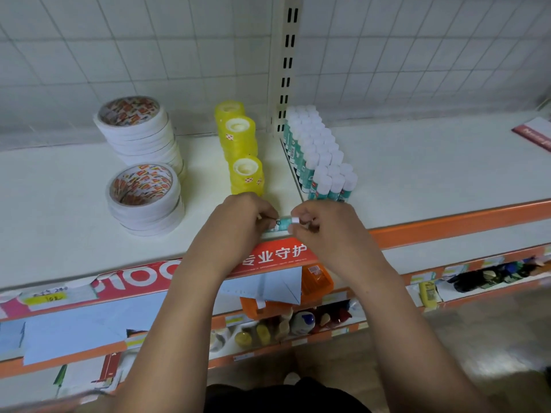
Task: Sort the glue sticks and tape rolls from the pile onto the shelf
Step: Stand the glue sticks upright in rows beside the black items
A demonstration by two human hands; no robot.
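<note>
Two hands meet just in front of the glue-stick block [316, 156], over the shelf [432, 162] lip. The left hand [238, 219] curls round the body of a glue stick [283, 222]; the right hand [322, 225] pinches its white cap end, probably to stand it up for the rows. It lies level, long axis along the shelf edge, cap rightward. Yellow tape stacks [241, 144] stand left of the block.

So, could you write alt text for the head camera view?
Two hands hold one glue stick sideways over the front of a white shelf, the left hand at its body, the right hand at its white cap. Behind stand white tape rolls, yellow tape rolls and rows of upright glue sticks.
</note>
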